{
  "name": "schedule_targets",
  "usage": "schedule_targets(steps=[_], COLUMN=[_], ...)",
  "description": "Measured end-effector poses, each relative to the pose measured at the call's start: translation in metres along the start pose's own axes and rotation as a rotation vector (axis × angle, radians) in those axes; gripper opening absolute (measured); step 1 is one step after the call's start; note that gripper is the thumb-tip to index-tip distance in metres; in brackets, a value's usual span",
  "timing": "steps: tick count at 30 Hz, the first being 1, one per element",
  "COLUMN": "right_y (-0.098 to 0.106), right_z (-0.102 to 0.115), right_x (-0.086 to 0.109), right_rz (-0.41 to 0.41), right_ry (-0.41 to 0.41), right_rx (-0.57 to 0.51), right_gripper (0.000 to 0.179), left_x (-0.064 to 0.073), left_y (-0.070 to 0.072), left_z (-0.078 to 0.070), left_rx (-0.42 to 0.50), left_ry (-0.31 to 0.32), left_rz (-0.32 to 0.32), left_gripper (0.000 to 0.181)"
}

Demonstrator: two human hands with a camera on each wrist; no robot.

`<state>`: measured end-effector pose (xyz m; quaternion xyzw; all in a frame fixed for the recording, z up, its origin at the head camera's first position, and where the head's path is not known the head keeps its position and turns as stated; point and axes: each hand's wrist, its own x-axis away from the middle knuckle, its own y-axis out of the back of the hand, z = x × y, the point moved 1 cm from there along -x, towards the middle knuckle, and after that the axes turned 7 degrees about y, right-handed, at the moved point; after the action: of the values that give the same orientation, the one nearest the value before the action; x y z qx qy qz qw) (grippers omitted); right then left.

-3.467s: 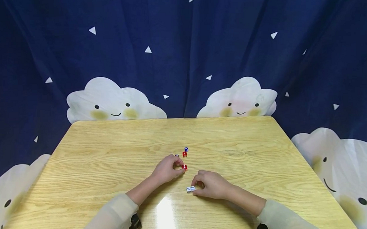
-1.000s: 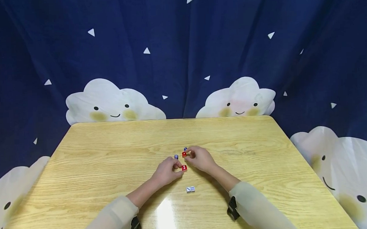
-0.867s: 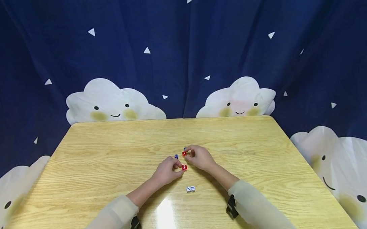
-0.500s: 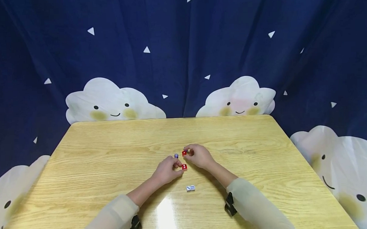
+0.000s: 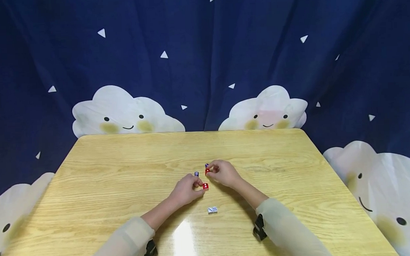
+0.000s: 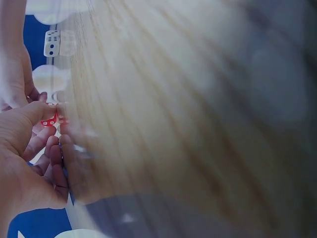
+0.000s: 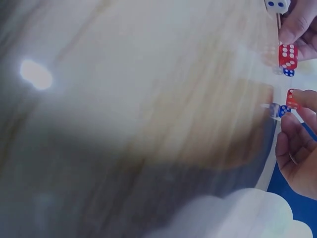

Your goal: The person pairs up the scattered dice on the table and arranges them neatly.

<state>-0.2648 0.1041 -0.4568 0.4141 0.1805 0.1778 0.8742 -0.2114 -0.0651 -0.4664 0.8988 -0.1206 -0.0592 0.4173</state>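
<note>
Wooden surface [image 5: 126, 191] under us: our left hand [image 5: 186, 189] pinches one red die [image 5: 205, 186], our right hand [image 5: 223, 173] pinches another red die [image 5: 207, 171] beside a blue die [image 5: 206, 165]. Best lift straight up, without nudging neighbours.

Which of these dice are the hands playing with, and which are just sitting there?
In use:
- right hand pinches a red die
- left hand touches another red die

Lying about:
- two white dice
- blue die
- a second blue die, behind the pinched one
</note>
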Motion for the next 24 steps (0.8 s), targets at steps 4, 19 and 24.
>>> schedule_targets(steps=[4, 19, 24], right_y=[0.004, 0.014, 0.018], right_z=[-0.002, -0.007, -0.006], right_x=[0.001, 0.015, 0.02], right_rz=[0.019, 0.037, 0.047], right_ry=[-0.014, -0.015, -0.014], right_rx=[-0.015, 0.01, 0.004], right_gripper=[0.016, 0.017, 0.016], left_x=[0.0, 0.001, 0.001], left_y=[0.0, 0.002, 0.002], left_z=[0.001, 0.0, -0.001], left_rx=[0.002, 0.005, 0.012], left_ry=[0.002, 0.011, 0.016], left_rz=[-0.006, 0.007, 0.01], left_gripper=[0.018, 0.018, 0.019])
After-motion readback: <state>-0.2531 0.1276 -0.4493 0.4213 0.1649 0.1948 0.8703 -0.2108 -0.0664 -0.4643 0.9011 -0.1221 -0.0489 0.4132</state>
